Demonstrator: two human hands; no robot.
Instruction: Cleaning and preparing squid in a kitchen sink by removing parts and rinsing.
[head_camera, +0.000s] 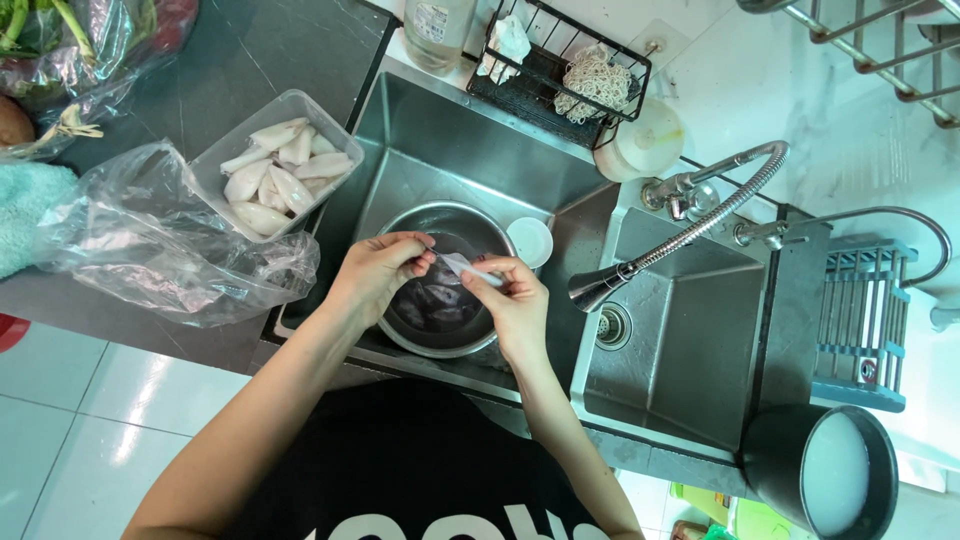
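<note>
Both my hands hold one small pale squid over a round metal bowl in the left sink basin. My left hand pinches its thin skin at the left end. My right hand grips the white body from the right. The bowl holds dark water with purplish scraps. A clear plastic tub with several cleaned white squid bodies stands on the dark counter, left of the sink.
A crumpled clear plastic bag lies in front of the tub. A flexible faucet reaches over the right basin. A wire rack with scrubbers sits behind the sink. A dark pot of milky water stands at lower right.
</note>
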